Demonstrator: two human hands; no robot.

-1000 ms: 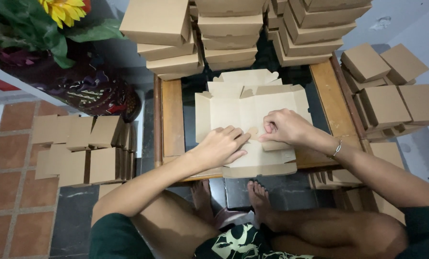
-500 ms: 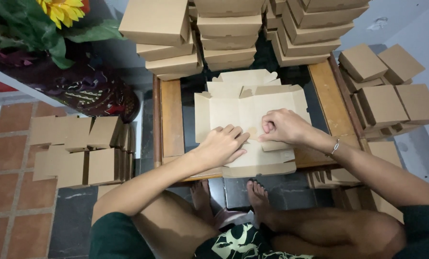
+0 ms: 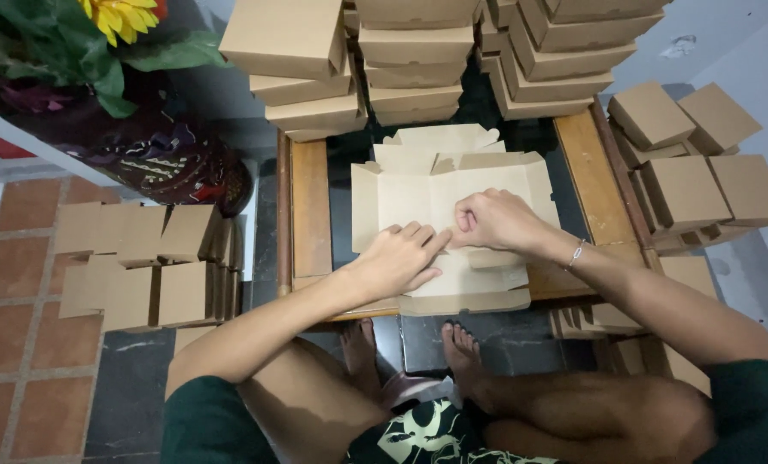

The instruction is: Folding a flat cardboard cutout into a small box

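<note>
**Fingers flat and curled on an unfolded cardboard blank**

Fingers (image 3: 418, 236) of the left hand (image 3: 397, 262) lie stretched out and close together, pressing flat on the unfolded cardboard box blank (image 3: 418, 198); they clamp nothing. Just beside it, the right hand (image 3: 491, 221) is curled into a loose fist on the same sheet, its fingers tucked under, and whether they pinch a flap cannot be told. A thin bracelet (image 3: 577, 253) circles the right wrist.

That blank lies open on a low wooden surface (image 3: 311, 215), on top of a few more flat blanks whose edges stick out at its far and near sides. Its near end hangs slightly over the surface's front edge, above the person's bare feet (image 3: 461, 348).

Beyond the surface rise stacks of finished brown boxes (image 3: 414, 60). To the right, smaller closed boxes (image 3: 685, 189) sit in a loose heap on the floor, well apart from the hands. On the left, a row of folded flat cardboard pieces (image 3: 143, 266) stands on the tiled floor. A dark patterned vase (image 3: 156, 159) holding a sunflower (image 3: 122, 17) and green leaves sits at the far left.
</note>
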